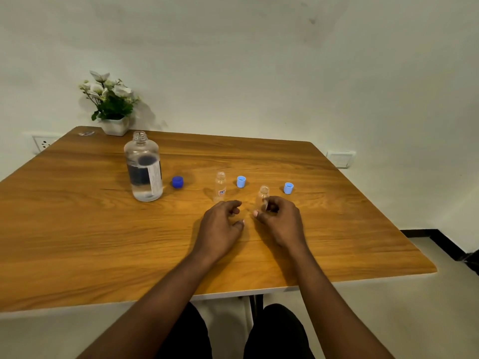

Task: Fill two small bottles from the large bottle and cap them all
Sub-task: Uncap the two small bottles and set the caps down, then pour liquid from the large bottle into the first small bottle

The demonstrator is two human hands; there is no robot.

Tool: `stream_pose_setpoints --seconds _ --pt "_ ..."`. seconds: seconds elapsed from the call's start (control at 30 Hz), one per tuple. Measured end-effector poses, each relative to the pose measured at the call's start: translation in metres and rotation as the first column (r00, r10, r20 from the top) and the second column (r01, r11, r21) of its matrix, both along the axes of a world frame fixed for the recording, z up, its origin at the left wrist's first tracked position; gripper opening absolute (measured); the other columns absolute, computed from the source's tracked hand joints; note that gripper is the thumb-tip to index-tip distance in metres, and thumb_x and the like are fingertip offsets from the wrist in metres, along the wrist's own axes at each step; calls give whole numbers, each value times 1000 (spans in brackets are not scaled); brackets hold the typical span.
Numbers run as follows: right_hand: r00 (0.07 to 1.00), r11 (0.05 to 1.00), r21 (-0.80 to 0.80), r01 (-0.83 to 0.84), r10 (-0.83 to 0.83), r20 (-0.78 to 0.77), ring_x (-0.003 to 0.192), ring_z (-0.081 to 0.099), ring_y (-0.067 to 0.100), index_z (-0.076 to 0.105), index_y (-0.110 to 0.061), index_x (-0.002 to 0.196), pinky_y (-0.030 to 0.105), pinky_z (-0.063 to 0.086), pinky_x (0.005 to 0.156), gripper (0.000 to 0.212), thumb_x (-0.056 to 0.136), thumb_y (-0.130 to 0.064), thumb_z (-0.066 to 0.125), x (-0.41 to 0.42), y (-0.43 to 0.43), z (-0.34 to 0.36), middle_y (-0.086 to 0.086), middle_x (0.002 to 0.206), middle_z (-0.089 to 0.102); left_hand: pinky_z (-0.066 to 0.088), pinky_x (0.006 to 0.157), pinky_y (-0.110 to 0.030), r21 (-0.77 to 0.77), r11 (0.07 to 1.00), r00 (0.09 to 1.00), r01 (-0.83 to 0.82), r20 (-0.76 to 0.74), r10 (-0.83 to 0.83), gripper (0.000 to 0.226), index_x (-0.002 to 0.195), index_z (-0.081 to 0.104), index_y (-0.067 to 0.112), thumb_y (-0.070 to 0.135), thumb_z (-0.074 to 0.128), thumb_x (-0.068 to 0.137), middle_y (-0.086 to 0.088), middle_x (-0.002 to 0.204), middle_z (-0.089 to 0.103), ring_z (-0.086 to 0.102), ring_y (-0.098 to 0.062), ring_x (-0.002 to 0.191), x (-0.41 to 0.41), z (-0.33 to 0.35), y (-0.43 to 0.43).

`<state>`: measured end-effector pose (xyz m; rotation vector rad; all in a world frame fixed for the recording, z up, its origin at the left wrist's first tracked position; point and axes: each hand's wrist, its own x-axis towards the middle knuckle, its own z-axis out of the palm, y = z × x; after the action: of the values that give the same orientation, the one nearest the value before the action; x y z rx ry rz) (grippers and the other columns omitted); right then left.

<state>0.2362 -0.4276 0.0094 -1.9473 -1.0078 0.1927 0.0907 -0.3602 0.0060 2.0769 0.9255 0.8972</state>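
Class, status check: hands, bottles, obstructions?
Left hand empty; right hand at right small bottle. Large bottle, left small bottle uncapped. Nothing blocking.

Three uncapped bottles (144,167) and loose caps (177,182) on table (77,229).

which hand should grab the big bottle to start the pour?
Left. The large bottle stands uncapped on the left side of the table, nearer the empty left hand. The right hand is at the right small bottle, probably steadying it.
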Motion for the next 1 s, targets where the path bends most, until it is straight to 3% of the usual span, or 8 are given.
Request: stream_pose_setpoints --seconds 0.2,0.33,0.5,0.6,0.67,0.87,1.0 --pt "983 980 77 -184 184 3 99 63 7 67 -14 121 24 52 86 39 82 -15 71 -36 13 -5 -2 112 67 45 84 -18 -47 997 996 -58 60 61 46 127 60 17 16 73 83 3 109 66 57 -4 98 -21 -3 6" --pt "967 962 101 -254 252 37 88 58 -5 64 -17 126 10 47 77 42 84 -13 66 -64 33 -4 -14 101 57 41 75 -8 -82 988 988 -130 70 136 43 127 61 17 12 70 84 5 106 67 60 -6 98 -40 -3 18" --pt "940 934 106 -342 341 21 105 60 5 59 -22 130 28 52 90 41 89 -22 66 -92 55 -4 -8 118 62 42 73 -8 -90 971 971 -223 67 229 43 125 63 15 13 71 84 2 106 69 61 -6 94 -71 -3 37" --pt "923 920 92 -382 385 -15 96 64 5 61 -20 126 32 55 84 39 88 -25 69 -104 68 -2 -9 104 69 39 69 -3 -86 956 956 -279 67 285 41 123 64 15 11 71 83 2 104 70 60 -3 89 -90 -1 50" --pt "919 918 81 -389 393 -34 91 66 10 64 -15 123 34 57 82 41 84 -24 73 -109 76 -1 -3 99 71 42 72 -8 -78 945 943 -319 72 324 39 121 65 14 8 69 83 3 100 69 62 -7 90 -101 2 57" --pt "920 918 89 -386 390 -30 82 65 -1 66 -15 119 14 51 74 41 80 -22 78 -107 87 -3 -12 88 69 51 87 -26 -80 904 899 -419 104 426 36 120 65 12 6 65 85 0 101 69 62 -11 92 -121 8 73" --pt "926 924 84 -373 377 -30 87 65 3 62 -13 126 20 54 78 48 81 -18 78 -102 89 -1 -6 94 69 48 79 -24 -95 890 879 -445 141 455 37 119 62 14 6 66 83 0 103 65 60 -11 95 -120 8 81"
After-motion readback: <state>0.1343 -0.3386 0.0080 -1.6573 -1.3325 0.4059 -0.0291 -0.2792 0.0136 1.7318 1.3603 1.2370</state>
